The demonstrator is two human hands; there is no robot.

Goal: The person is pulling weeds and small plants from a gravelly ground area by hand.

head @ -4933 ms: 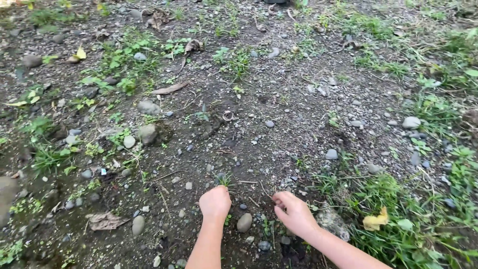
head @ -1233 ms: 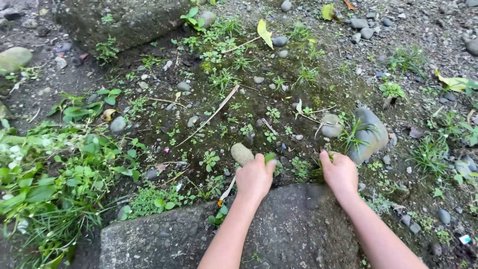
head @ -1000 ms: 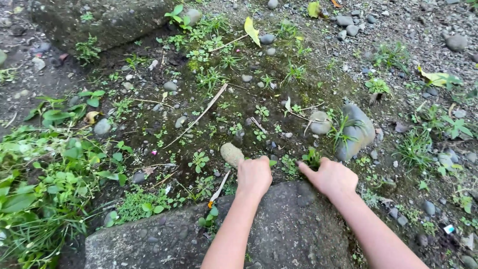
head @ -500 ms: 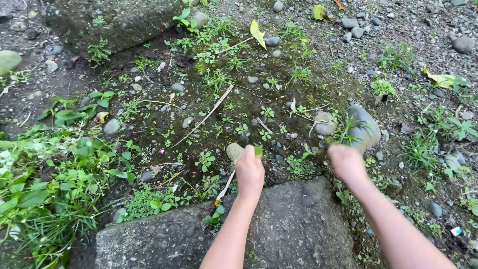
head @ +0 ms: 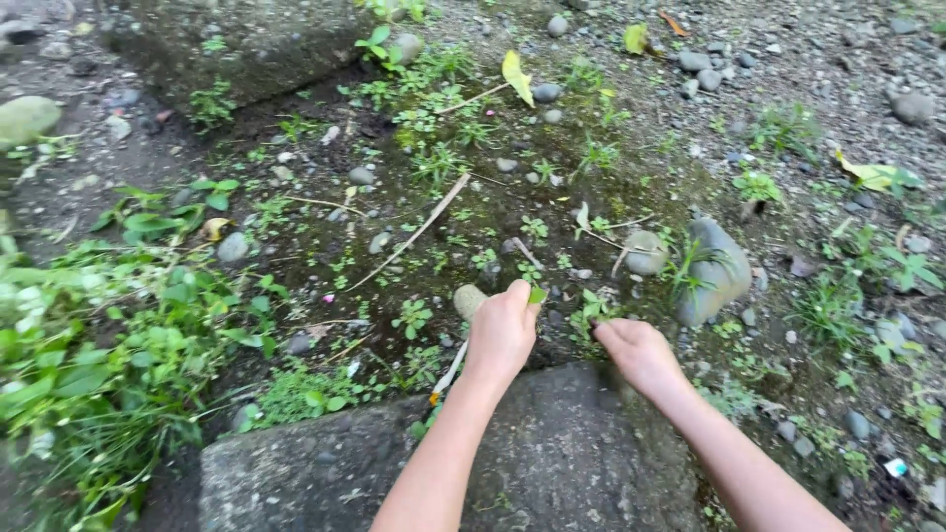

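My left hand is closed around a small bunch of green weeds, a leaf sticking out by the thumb. It hovers over the far edge of a large flat grey stone. My right hand sits just to the right, fingers curled and reaching toward a small leafy weed growing in the dark soil; I cannot tell whether it grips the plant. A tan pebble lies just left of my left hand.
Mossy soil with small weeds, pebbles and a long dry stick stretches ahead. A grey rock and a rounder stone lie to the right. Dense green plants fill the left. A concrete block sits at the top left.
My right hand has come back down and left from the grey rock to the weed by the flat stone's edge. My left hand has stayed closed on its weeds.
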